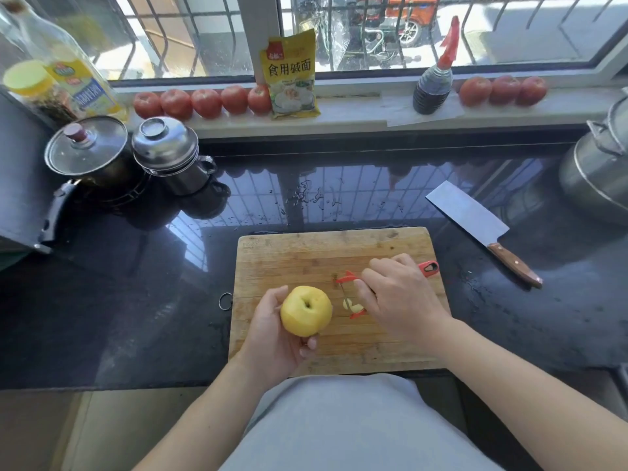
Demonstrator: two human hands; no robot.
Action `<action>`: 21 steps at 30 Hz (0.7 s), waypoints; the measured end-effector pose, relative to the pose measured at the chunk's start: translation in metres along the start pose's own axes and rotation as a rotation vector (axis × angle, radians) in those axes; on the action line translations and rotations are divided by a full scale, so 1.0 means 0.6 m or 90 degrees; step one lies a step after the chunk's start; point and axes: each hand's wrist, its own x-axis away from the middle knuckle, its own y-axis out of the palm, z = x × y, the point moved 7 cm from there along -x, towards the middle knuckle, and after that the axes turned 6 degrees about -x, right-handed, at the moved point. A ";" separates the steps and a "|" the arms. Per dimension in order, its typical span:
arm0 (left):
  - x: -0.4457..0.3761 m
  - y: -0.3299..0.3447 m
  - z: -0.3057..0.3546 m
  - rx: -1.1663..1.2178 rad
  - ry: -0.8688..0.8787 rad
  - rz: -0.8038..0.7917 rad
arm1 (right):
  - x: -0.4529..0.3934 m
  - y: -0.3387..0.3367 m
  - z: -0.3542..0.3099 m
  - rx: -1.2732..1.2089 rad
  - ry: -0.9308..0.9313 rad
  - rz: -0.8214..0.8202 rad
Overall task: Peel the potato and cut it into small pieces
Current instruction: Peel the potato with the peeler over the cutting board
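Over the near left part of the board (pixel 306 253), the left hand (pixel 272 338) holds the potato (pixel 306 310) from below and from the left, fingers and thumb curled round it. The potato is peeled, all yellow, and it is almost round, so I cannot tell its long axis; a small dark dimple on it faces up. It sits just left of the right hand (pixel 401 300), not touching it.

The right hand grips the peeler (pixel 429 268), fingers closed over the handle. The red handle end points to the right edge of the board, and the blade end points to the left, toward the potato, close above the wood. One small pale piece of peel (pixel 351 305) lies at the blade.

On the dark counter (pixel 136 317), just past the right edge of the board, one cleaver (pixel 475 222) lies apart from both hands, its wooden handle toward the near right and its blade toward the far left.

Along the windowsill (pixel 356 117) I count eight tomatoes (pixel 207 103): five on the left of one yellow packet (pixel 291 76) and three at the right, beyond one dark bottle (pixel 435 83). At the far left corner of the counter stand two steel pots (pixel 170 154) with lids, and one more big pot (pixel 601 171) is at the right edge.
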 end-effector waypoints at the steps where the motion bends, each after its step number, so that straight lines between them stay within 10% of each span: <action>1: 0.000 0.001 0.002 -0.004 0.002 0.002 | -0.003 -0.003 -0.007 -0.013 -0.003 0.003; 21: 0.005 0.027 0.014 -0.005 0.061 0.077 | -0.009 -0.012 -0.090 0.028 -0.088 0.065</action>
